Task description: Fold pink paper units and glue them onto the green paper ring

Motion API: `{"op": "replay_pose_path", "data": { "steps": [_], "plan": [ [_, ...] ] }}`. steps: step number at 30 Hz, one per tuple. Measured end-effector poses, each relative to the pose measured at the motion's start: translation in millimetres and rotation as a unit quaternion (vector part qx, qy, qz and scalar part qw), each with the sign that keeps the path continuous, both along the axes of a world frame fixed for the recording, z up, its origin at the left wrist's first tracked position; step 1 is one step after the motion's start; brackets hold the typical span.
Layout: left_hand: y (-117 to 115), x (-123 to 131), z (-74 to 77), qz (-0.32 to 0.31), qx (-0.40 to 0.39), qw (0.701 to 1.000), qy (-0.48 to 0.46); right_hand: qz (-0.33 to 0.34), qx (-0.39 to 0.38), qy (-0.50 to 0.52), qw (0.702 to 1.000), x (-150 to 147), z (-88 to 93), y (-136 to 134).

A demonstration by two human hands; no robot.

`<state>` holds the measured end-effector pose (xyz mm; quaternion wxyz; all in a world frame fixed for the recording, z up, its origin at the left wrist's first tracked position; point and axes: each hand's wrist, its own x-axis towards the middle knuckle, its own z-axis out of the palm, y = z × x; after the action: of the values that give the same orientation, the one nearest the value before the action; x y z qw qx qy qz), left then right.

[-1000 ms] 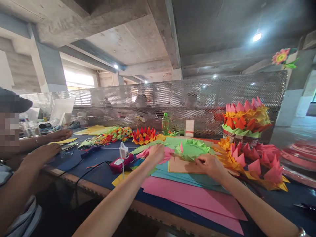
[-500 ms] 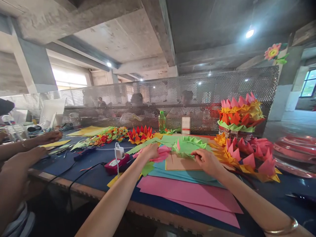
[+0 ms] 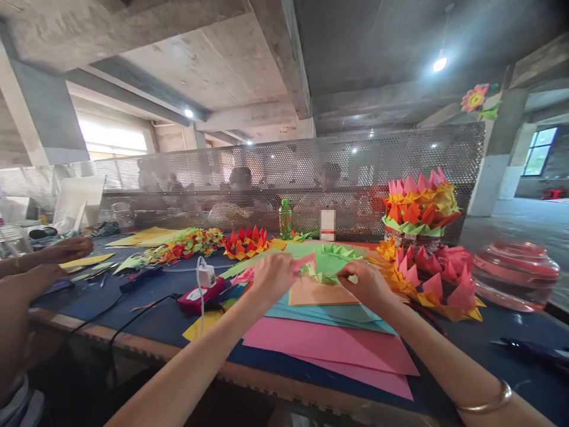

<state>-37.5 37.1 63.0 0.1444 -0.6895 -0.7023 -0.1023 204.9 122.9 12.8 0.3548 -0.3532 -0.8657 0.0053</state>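
Left hand (image 3: 276,274) pinching pink paper (image 3: 306,261), right hand (image 3: 368,281) pinching its near rim, the green paper ring (image 3: 329,263) between them is probably light, easily creased and best held by its base.

The green petalled ring (image 3: 329,265) looks like matt paper, the bangle (image 3: 488,407) glossy metal.

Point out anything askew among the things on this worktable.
The pink sheets near the front edge of the worktable look askew: a lower one sticks out from under the rest, edges not lined up.
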Motion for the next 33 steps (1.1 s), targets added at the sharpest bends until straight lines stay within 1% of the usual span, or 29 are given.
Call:
{"op": "replay_pose_path", "data": {
  "steps": [2,4,5,6,8,13,17,21,24,28,33],
  "plan": [
    [-17.6,24.9,-18.4,-0.096,-0.004,0.995,0.012,-0.013,0.001,0.014,1.0,0.8,5.4,-5.4],
    [-30.4,44.4,-36.9,-0.199,-0.015,0.979,0.025,-0.022,0.001,0.027,0.999,2.1,9.9,-11.8],
    [-33.7,51.0,-44.1,-0.241,-0.017,0.97,0.03,-0.024,0.001,0.033,0.999,3.3,11.5,-15.2],
    [-34.6,55.4,-49.4,-0.271,-0.014,0.962,0.031,-0.024,-0.001,0.036,0.999,4.8,12.7,-18.5],
    [-30.4,59.1,-54.8,-0.303,0.002,0.953,0.026,-0.015,-0.008,0.039,0.999,9.0,13.4,-24.5],
    [-13.9,57.2,-57.9,-0.339,0.033,0.94,-0.009,0.016,-0.039,0.063,0.997,17.4,5.3,-33.0],
    [-14.4,55.6,-62.9,-0.372,0.062,0.925,-0.041,0.049,-0.075,0.08,0.993,16.2,-3.1,-35.4],
    [-14.0,54.5,-66.4,-0.405,0.083,0.908,-0.069,0.071,-0.112,0.092,0.987,17.9,-7.0,-35.6],
    [-12.0,53.5,-67.5,-0.408,0.098,0.901,-0.113,0.067,-0.139,0.12,0.981,22.8,-9.2,-35.5],
    [-10.8,50.5,-67.5,-0.402,0.112,0.888,-0.195,0.063,-0.173,0.16,0.97,26.0,-10.8,-38.9],
    [-11.5,47.9,-63.9,-0.397,0.126,0.867,-0.276,0.062,-0.165,0.185,0.967,25.7,-5.1,-46.4]
  ]
}}
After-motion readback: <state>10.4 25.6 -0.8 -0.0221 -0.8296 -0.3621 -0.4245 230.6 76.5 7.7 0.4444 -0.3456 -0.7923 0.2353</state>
